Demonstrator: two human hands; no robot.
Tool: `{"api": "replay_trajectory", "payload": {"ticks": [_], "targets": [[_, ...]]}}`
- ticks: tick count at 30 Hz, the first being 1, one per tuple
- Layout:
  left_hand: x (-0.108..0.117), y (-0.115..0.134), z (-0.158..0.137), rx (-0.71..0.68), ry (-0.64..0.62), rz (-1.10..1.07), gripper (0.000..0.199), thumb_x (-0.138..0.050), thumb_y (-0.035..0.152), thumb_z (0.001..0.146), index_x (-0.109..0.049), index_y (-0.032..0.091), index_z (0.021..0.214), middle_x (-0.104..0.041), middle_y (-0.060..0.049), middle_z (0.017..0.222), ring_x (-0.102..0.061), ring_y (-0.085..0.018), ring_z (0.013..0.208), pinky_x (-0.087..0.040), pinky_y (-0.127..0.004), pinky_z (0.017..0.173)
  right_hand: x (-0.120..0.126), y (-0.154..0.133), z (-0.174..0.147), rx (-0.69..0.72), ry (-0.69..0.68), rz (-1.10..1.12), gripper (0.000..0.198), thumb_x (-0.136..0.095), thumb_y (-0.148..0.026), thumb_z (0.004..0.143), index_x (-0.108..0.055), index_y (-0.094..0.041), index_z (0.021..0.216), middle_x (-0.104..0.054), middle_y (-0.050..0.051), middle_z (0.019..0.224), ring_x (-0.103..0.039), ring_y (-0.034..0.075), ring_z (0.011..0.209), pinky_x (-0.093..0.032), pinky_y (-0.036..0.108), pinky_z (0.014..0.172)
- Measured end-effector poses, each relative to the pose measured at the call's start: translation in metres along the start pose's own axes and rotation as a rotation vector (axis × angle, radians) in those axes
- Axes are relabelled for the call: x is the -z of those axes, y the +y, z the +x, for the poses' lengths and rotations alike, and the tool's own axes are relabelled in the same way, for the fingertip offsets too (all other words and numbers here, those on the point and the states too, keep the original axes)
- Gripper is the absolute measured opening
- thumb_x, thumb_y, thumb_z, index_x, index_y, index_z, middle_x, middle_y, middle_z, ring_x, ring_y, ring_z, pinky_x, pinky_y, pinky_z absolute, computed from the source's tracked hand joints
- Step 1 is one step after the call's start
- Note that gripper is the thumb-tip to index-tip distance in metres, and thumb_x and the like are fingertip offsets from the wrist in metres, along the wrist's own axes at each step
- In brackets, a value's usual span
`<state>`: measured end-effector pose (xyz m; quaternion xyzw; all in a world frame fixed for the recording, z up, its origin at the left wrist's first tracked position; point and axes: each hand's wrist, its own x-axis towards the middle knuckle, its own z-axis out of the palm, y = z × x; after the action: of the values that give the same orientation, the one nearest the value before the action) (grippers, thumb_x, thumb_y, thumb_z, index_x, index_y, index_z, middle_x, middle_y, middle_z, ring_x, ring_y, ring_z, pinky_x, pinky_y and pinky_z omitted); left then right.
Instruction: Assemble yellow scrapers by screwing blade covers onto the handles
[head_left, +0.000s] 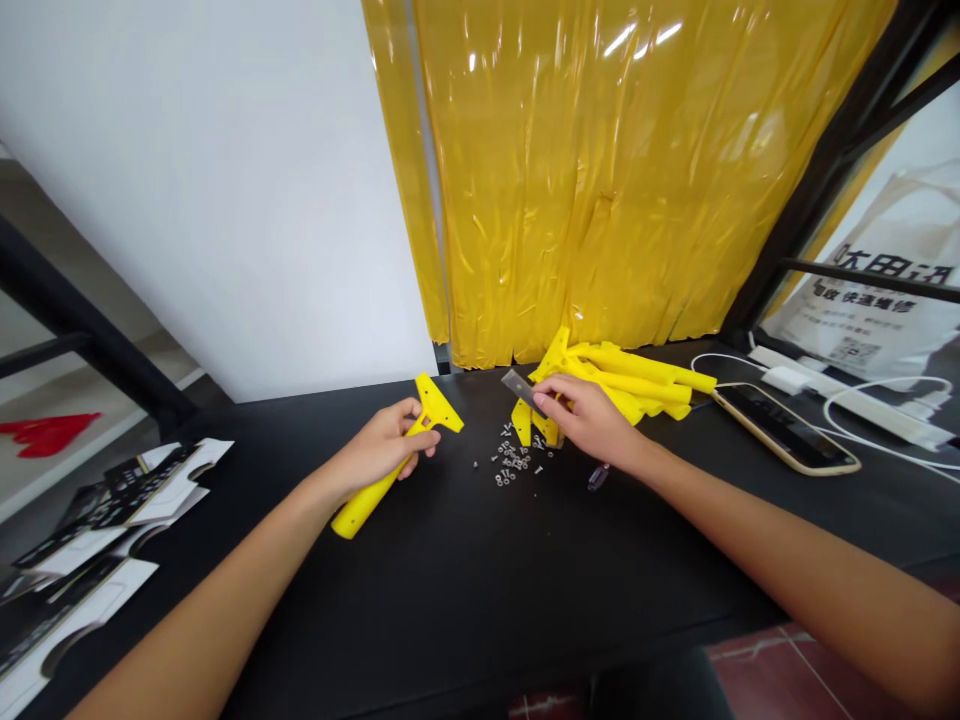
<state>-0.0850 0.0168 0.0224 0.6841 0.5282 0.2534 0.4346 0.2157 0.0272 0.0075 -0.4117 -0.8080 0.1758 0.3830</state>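
My left hand point(386, 442) is wrapped round a yellow plastic scraper handle point(365, 508), its wide T-shaped head pointing up and away to the right. Between the thumb and fingers of my right hand point(589, 415) is a thin flat grey scraper blade point(519, 386). Just behind that hand, several more yellow scraper handles point(645, 372) lie heaped together, partly covered by it. Small screws and nuts point(513, 460) are scattered on the black table point(465, 590) between my hands. A small dark translucent item point(598, 477) lies under my right wrist; its kind is unclear.
To the right are a phone point(787, 430), a white power strip point(855, 395) with cables, and a printed bag point(870, 280) behind the frame. Printed cardboard pieces point(112, 520) are stacked at the left. A yellow plastic curtain point(585, 180) and white panel point(247, 190) stand behind the table.
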Motion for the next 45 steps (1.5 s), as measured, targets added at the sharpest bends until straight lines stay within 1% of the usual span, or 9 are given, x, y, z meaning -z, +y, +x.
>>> {"api": "replay_trajectory", "payload": {"ticks": [5, 10, 14, 21, 34, 39, 42, 44, 45], "targets": [[-0.015, 0.026, -0.016, 0.034, -0.109, -0.212, 0.032, -0.054, 0.051, 0.093, -0.051, 0.022, 0.105, -0.068, -0.001, 0.073, -0.048, -0.008, 0.037, -0.033, -0.024, 0.039, -0.008, -0.012, -0.002, -0.289, -0.053, 0.544, 0.028, -0.065, -0.045, 0.087, -0.068, -0.019, 0.097, -0.059, -0.001, 0.068, -0.051, 0.012, 0.059, -0.042, 0.027, 0.054], [-0.033, 0.03, -0.025, 0.112, -0.264, -0.409, 0.033, -0.061, 0.05, 0.09, -0.054, 0.019, 0.098, -0.069, -0.003, 0.069, -0.056, -0.012, 0.037, -0.038, -0.021, 0.032, -0.019, -0.024, -0.01, -0.375, -0.151, 0.797, 0.031, -0.077, -0.042, 0.078, -0.067, -0.017, 0.093, -0.059, -0.004, 0.06, -0.052, 0.01, 0.051, -0.044, 0.024, 0.049], [-0.045, 0.028, -0.027, 0.115, -0.336, -0.439, 0.027, -0.064, 0.042, 0.09, -0.059, 0.016, 0.095, -0.071, -0.004, 0.075, -0.062, -0.013, 0.041, -0.044, -0.02, 0.032, -0.024, -0.032, -0.017, -0.372, -0.229, 0.823, 0.033, -0.082, -0.042, 0.072, -0.066, -0.018, 0.088, -0.063, -0.003, 0.06, -0.056, 0.01, 0.049, -0.048, 0.024, 0.049], [-0.06, 0.021, -0.025, 0.074, -0.363, -0.418, 0.029, -0.064, 0.042, 0.09, -0.064, 0.014, 0.083, -0.069, -0.003, 0.066, -0.064, -0.014, 0.042, -0.047, -0.019, 0.034, -0.03, -0.031, -0.021, -0.386, -0.308, 0.798, 0.03, -0.078, -0.044, 0.077, -0.066, -0.017, 0.082, -0.063, -0.003, 0.057, -0.058, 0.01, 0.048, -0.051, 0.023, 0.047], [-0.065, 0.017, -0.028, 0.059, -0.34, -0.291, 0.052, -0.053, 0.054, 0.095, -0.065, 0.013, 0.065, -0.061, -0.003, 0.051, -0.052, -0.01, 0.031, -0.034, -0.018, 0.031, -0.037, -0.031, -0.03, -0.393, -0.394, 0.843, 0.028, -0.073, -0.042, 0.083, -0.058, -0.019, 0.081, -0.06, -0.005, 0.052, -0.056, 0.01, 0.041, -0.05, 0.022, 0.041], [-0.063, 0.018, -0.028, 0.112, -0.331, -0.295, 0.055, -0.051, 0.057, 0.094, -0.061, 0.014, 0.061, -0.058, -0.002, 0.05, -0.051, -0.01, 0.031, -0.034, -0.019, 0.03, -0.03, -0.032, -0.024, -0.363, -0.394, 0.739, 0.032, -0.064, -0.05, 0.089, -0.061, -0.019, 0.085, -0.061, -0.003, 0.06, -0.054, 0.01, 0.044, -0.046, 0.022, 0.039], [-0.063, 0.018, -0.027, 0.15, -0.323, -0.338, 0.052, -0.052, 0.057, 0.094, -0.061, 0.014, 0.065, -0.058, -0.001, 0.052, -0.05, -0.01, 0.03, -0.033, -0.019, 0.029, -0.013, -0.02, -0.012, -0.274, -0.088, 0.435, 0.038, -0.046, -0.051, 0.098, -0.066, -0.019, 0.092, -0.068, 0.004, 0.081, -0.056, 0.011, 0.053, -0.045, 0.023, 0.045], [-0.063, 0.018, -0.026, 0.161, -0.335, -0.34, 0.052, -0.052, 0.056, 0.094, -0.061, 0.013, 0.066, -0.057, -0.001, 0.052, -0.049, -0.009, 0.03, -0.033, -0.018, 0.029, 0.0, -0.005, -0.005, -0.122, 0.107, 0.123, 0.027, -0.053, -0.041, 0.096, -0.068, -0.019, 0.098, -0.071, 0.006, 0.091, -0.062, 0.015, 0.07, -0.052, 0.029, 0.066], [-0.063, 0.018, -0.026, 0.163, -0.34, -0.337, 0.052, -0.052, 0.056, 0.094, -0.062, 0.013, 0.067, -0.058, -0.001, 0.052, -0.049, -0.009, 0.03, -0.033, -0.018, 0.029, 0.006, 0.003, -0.003, -0.04, 0.109, -0.022, 0.022, -0.056, -0.036, 0.094, -0.069, -0.02, 0.102, -0.072, 0.007, 0.098, -0.064, 0.019, 0.08, -0.052, 0.034, 0.075]]}}
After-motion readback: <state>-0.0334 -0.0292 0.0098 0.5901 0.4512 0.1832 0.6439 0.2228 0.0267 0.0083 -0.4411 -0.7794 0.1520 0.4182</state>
